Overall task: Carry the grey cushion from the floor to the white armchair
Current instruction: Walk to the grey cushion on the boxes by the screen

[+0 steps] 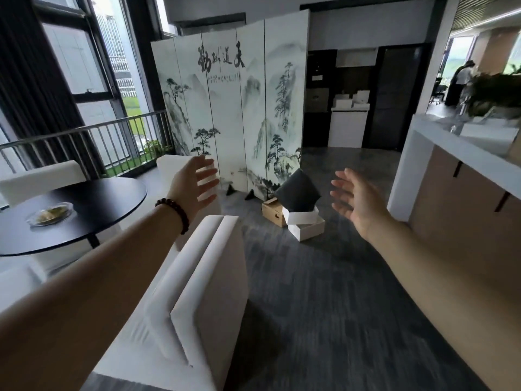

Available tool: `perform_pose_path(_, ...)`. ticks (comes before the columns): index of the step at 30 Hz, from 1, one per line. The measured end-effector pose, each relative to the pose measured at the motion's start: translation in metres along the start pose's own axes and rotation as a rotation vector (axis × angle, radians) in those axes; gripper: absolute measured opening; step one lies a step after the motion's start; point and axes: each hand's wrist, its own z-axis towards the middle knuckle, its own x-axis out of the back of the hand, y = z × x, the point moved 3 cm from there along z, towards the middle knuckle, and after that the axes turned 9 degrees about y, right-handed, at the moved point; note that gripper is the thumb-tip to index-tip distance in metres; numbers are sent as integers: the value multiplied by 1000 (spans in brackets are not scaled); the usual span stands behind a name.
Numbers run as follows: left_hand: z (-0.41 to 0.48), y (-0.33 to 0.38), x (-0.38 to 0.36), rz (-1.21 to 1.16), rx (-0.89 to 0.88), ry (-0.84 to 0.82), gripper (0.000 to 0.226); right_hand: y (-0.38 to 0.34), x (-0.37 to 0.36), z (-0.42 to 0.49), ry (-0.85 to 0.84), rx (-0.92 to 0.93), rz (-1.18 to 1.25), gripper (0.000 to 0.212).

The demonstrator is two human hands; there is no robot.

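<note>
A dark grey cushion (297, 192) stands on one corner, propped against the folding screen and resting on boxes at floor level, ahead in the middle distance. A white armchair (208, 277) is close in front of me at lower left, its back edge toward me. My left hand (197, 183) is raised with fingers apart, holding nothing, left of the cushion. My right hand (356, 197) is raised too, fingers spread and empty, to the cushion's right. Both hands are well short of the cushion.
A painted folding screen (234, 108) stands behind the cushion. A brown cardboard box (273, 211) and white boxes (306, 225) lie under it. A round black table (93, 210) with a dish is at left, a white counter (428, 153) at right. Grey carpet (324, 292) stretches between.
</note>
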Motion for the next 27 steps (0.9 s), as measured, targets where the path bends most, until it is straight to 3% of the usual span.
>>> perform_pose_path(7, 188, -51, -120, -4, 129, -79, 23, 47, -30, 195, 76, -121, -32, 19)
perform_pose_path(14, 331, -86, -199, -71, 161, -241, 26, 77, -66, 341, 54, -116, 38, 17)
perform_pose_path(21, 526, -137, -262, -24, 187, -254, 26, 127, -131, 524, 63, -76, -8, 16)
perform_pose_path(27, 703, -140, -321, 0, 238, -239, 26, 146, -190, 686, 122, -100, -68, 16)
